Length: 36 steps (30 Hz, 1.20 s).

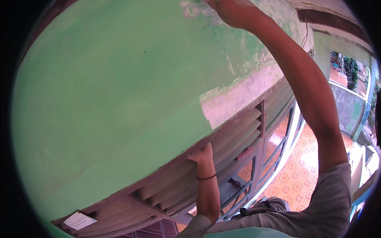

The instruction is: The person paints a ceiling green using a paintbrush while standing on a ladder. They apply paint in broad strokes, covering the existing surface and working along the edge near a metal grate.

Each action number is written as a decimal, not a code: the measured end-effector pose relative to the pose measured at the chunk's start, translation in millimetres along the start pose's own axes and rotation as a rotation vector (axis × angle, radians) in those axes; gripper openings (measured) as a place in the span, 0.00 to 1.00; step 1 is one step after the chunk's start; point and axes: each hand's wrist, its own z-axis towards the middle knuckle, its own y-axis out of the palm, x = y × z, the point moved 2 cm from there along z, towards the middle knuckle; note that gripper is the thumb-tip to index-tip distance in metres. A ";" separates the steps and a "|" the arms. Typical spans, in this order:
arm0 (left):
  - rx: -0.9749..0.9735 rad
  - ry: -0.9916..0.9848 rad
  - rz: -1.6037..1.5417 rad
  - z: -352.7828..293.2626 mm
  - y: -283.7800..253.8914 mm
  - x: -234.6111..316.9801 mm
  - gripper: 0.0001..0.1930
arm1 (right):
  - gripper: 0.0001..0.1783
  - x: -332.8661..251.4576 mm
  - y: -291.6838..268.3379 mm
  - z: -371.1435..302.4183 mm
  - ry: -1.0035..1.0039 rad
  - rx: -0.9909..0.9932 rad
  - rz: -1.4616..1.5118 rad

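Observation:
A green painted wall (111, 87) fills much of the view, with a pale pinkish patch of bare or scraped surface (234, 99) above the louvres. My right hand (234, 12) is raised against the wall at the top edge, beside another worn patch. Its fingers look closed but are partly cut off, so what they hold cannot be made out. Lower down, my left hand (204, 153) grips the brown wooden frame (174, 162) above the slatted vent, its thumb to the left. A thin beaded bracelet (206, 177) circles that wrist.
Wooden louvres (238, 131) run below the wall, over windows with blue bars (240, 194). A white card (80, 220) sits at the frame's lower left. Far below lies an orange patterned tile floor (295, 174). A low grey wall (347, 107) stands at right.

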 end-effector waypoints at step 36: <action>0.274 0.051 -0.069 -5.3 26.5 7.0 0.32 | 0.29 -18.1 17.4 3.3 -0.041 -0.004 -0.178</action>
